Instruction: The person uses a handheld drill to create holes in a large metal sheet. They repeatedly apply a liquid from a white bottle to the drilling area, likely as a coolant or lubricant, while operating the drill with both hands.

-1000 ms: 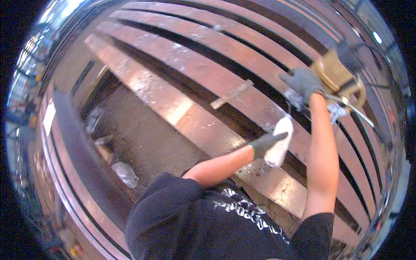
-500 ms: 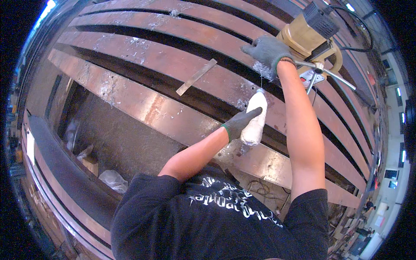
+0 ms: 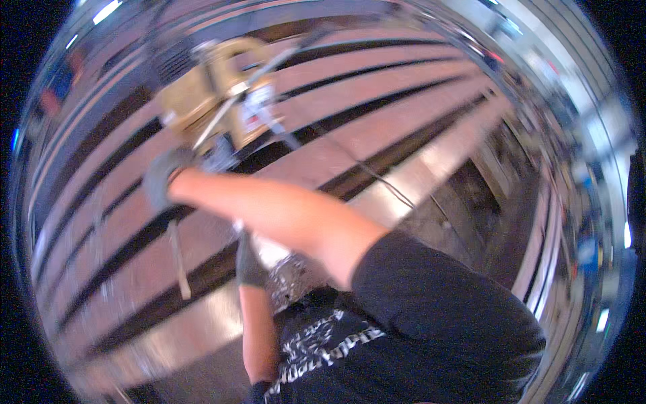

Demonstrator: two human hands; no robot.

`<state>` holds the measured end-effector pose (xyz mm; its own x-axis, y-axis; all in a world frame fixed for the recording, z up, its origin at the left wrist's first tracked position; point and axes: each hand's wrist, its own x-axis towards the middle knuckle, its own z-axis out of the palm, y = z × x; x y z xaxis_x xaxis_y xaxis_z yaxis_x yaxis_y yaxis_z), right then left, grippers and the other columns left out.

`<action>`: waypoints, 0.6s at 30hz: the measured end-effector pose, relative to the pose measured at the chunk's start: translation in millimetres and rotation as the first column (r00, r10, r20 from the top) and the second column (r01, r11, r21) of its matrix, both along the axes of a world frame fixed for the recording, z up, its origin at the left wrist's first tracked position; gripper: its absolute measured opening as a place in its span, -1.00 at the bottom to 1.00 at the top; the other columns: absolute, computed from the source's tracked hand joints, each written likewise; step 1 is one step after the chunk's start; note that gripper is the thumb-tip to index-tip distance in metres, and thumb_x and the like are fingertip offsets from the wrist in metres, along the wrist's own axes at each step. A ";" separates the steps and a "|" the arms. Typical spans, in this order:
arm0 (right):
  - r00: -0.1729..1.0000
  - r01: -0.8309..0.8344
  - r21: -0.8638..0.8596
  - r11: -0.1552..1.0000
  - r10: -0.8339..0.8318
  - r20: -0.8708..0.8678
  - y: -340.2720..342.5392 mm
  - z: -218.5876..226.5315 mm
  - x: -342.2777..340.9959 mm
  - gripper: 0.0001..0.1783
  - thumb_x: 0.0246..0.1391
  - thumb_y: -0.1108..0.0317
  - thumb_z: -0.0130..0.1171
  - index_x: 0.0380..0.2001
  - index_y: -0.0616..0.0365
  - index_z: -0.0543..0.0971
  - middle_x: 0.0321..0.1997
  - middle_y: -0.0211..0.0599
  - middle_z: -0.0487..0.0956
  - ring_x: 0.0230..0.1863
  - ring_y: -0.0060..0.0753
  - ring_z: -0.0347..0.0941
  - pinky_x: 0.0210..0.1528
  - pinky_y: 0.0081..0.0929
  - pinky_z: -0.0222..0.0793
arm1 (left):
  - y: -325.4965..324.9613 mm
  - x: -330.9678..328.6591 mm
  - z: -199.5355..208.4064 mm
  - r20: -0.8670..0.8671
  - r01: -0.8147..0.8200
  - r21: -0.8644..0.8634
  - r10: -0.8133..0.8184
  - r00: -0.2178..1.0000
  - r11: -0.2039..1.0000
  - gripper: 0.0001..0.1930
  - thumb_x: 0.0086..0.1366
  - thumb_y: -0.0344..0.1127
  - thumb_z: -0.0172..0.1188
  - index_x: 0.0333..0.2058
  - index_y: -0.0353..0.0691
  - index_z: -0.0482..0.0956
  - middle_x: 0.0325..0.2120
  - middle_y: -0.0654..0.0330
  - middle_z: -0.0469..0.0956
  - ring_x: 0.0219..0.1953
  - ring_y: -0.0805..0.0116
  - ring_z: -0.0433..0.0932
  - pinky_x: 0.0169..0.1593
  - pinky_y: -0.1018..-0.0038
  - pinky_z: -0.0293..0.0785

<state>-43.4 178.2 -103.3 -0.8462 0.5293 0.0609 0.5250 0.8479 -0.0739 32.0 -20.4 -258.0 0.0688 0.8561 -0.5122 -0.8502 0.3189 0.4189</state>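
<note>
My left hand [image 3: 251, 261], in a dark grey glove, is closed around a white squeeze bottle [image 3: 271, 252]. My right forearm crosses in front and covers part of the bottle. Farther off, my right hand [image 3: 161, 178], also gloved, is beside the lower end of a tan drill [image 3: 192, 101] with a spoked metal handle. Motion smears its fingers, so whether it grips anything is unclear. The drill stands on long reddish-brown steel beams [image 3: 336, 160]. A narrow flat metal strip [image 3: 179, 259] lies across the beams near my hands.
Dark gaps run between the parallel beams. A cable [image 3: 380, 178] trails from the drill over the beams toward the near right. Metal shavings [image 3: 288, 277] lie by my left hand. Another long beam stack [image 3: 548, 249] stands at the right. Much of the surroundings is blurred.
The whole view has swung to the right, so the drill and both hands now appear farther left. The bottle stays in my left hand, now partly behind my right forearm.
</note>
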 end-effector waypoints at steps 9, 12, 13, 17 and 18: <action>0.976 0.176 -0.128 0.976 -0.189 -0.103 74.3 -81.5 -92.5 -0.51 -0.15 0.02 0.39 -0.05 -0.27 0.79 0.03 -0.32 0.74 0.07 -0.09 0.63 -0.05 0.28 0.48 | -4.5 -10.0 -45.6 -0.190 0.082 0.109 -0.061 0.980 0.991 -0.36 0.52 0.11 0.06 0.32 -0.28 0.33 0.16 0.13 0.52 0.15 0.22 0.52 0.30 0.26 0.42; 0.978 0.197 -0.145 0.970 -0.204 -0.037 53.0 -79.2 -103.8 -0.50 -0.17 0.01 0.41 -0.05 -0.27 0.79 0.01 -0.33 0.74 0.08 -0.09 0.62 0.01 0.24 0.45 | -14.7 -14.0 -56.7 -0.198 0.065 0.107 -0.043 0.979 0.992 -0.36 0.52 0.11 0.06 0.33 -0.28 0.32 0.17 0.13 0.52 0.15 0.22 0.52 0.29 0.26 0.42; 0.964 0.251 -0.173 0.952 -0.261 -0.041 43.1 -78.3 -107.4 -0.49 -0.18 0.01 0.41 -0.06 -0.26 0.79 0.00 -0.32 0.74 0.08 -0.10 0.62 0.02 0.23 0.44 | -14.7 -15.4 -58.1 -0.200 0.067 0.106 -0.045 0.979 0.992 -0.35 0.52 0.11 0.07 0.33 -0.28 0.32 0.17 0.13 0.52 0.15 0.21 0.52 0.29 0.26 0.42; 0.968 0.189 -0.107 0.976 -0.203 -0.150 49.7 -82.8 -94.7 -0.52 -0.21 0.02 0.44 -0.11 -0.22 0.81 -0.05 -0.33 0.75 0.03 -0.11 0.62 -0.01 0.18 0.44 | -17.2 -14.1 -58.3 -0.220 0.094 0.116 -0.067 0.973 0.989 -0.35 0.51 0.11 0.07 0.33 -0.28 0.31 0.17 0.12 0.52 0.15 0.20 0.52 0.29 0.26 0.42; 0.968 0.201 -0.111 0.973 -0.215 -0.128 49.8 -80.4 -92.0 -0.53 -0.21 0.03 0.44 -0.12 -0.22 0.81 -0.06 -0.33 0.75 0.01 -0.11 0.63 -0.05 0.16 0.44 | -16.8 -12.5 -59.0 -0.222 0.097 0.119 -0.069 0.972 0.988 -0.35 0.51 0.11 0.07 0.33 -0.28 0.31 0.18 0.12 0.52 0.15 0.20 0.52 0.29 0.26 0.42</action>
<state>-135.5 228.0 -183.7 -0.7037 0.7019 0.1100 0.6680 0.7064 -0.2340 19.4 -37.3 -316.9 0.0417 0.9114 -0.4094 -0.7071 0.3164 0.6324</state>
